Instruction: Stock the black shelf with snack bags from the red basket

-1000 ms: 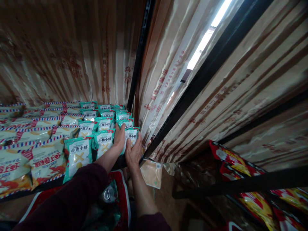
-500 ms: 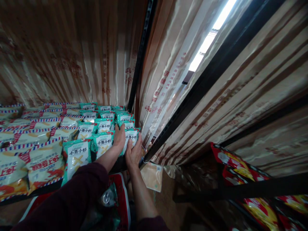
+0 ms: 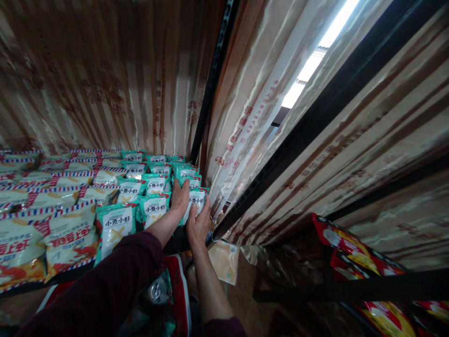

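Observation:
Rows of small green-and-white snack bags (image 3: 115,227) stand on a shelf. At the right end of the front row, one green-and-white bag (image 3: 197,199) is held between both hands. My left hand (image 3: 180,199) presses its left side, fingers pointing up over it. My right hand (image 3: 199,224) grips its lower right side, with the thumb on its front. Beside my left wrist stands another green bag (image 3: 154,209). Larger cream bags with red and blue striped edges (image 3: 72,238) fill the shelf's left part.
Below the shelf is a red-rimmed container (image 3: 184,290) with green packages. A black metal post (image 3: 266,180) rises to the right of my hands. Pleated curtains (image 3: 140,84) hang behind. Red and yellow bags (image 3: 351,243) sit on a rack at lower right.
The view has shifted slightly, so the shelf and hands appear a little further right. Both hands stay on the same bag, with little other movement.

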Demonstrator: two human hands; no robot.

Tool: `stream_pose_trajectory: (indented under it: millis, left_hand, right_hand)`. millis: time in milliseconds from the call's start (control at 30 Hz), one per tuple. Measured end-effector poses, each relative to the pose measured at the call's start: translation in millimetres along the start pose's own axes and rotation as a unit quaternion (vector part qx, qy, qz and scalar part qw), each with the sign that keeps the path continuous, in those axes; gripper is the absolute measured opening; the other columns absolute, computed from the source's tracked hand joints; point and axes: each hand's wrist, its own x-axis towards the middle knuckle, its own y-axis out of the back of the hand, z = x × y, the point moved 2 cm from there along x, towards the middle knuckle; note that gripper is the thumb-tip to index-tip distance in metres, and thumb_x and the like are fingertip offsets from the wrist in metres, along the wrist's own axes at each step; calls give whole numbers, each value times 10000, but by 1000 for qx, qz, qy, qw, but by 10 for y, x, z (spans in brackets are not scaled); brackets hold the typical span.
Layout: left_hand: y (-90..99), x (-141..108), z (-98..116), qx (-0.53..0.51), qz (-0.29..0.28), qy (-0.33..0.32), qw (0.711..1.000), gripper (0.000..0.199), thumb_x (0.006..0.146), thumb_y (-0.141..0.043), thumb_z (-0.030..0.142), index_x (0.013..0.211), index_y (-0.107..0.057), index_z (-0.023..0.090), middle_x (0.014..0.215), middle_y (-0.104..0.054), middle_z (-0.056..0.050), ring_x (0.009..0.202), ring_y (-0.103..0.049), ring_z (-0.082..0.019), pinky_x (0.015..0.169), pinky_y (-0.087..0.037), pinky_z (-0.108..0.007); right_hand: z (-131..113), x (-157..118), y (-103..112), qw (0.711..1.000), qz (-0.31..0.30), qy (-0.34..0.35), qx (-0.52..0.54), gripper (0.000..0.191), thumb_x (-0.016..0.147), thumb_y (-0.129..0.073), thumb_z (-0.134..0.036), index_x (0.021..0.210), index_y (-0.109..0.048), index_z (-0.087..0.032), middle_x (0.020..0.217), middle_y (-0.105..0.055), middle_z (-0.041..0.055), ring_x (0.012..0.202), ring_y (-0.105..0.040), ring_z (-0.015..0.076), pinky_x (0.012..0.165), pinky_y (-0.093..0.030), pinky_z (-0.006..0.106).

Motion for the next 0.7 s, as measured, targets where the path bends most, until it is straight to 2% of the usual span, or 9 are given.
stream_pose_trajectory:
  millis: [200,433,567,700]
  left_hand:
    - [7,5,27,6,5,12,1000,508,854,-423,407,1300,-419,164,1328,-532,-107,1290,-426,-226,1085,-305,-347]
    - [57,-73,122,32,7,38,999,597,859,-385,434,1347,-340,91,1441,-376,-195,1363,-302,-294,1107,-246,-434]
    - [73,-227,137,47,7,19,999,557,876,-364,357,1328,-337,33,1471,-287,-246,1399,-204,-290,1141,-157,-423]
    - [70,-474,20,41,-28,-37,998,466,865,-393,285,1293,-386,98,1502,-252,-197,1425,-91,-260,1155,-68,-435]
  right_hand:
    - [10,42,-35,1000,-10,3,-5,544,924,-339,-395,1378,-325,-96,1335,-485,204,1255,-458,257,998,-393,433]
    - [30,50,-43,1000,-14,-2,-3,547,924,-335,-409,1371,-329,-93,1357,-464,203,1272,-440,250,1012,-384,422]
    - [23,44,-46,1000,-9,6,-2,542,922,-320,-410,1362,-338,-94,1356,-460,199,1274,-433,243,1019,-378,416]
    - [66,38,-65,1000,-5,9,-5,538,911,-342,-392,1377,-313,-125,1348,-475,183,1256,-450,238,1002,-395,415]
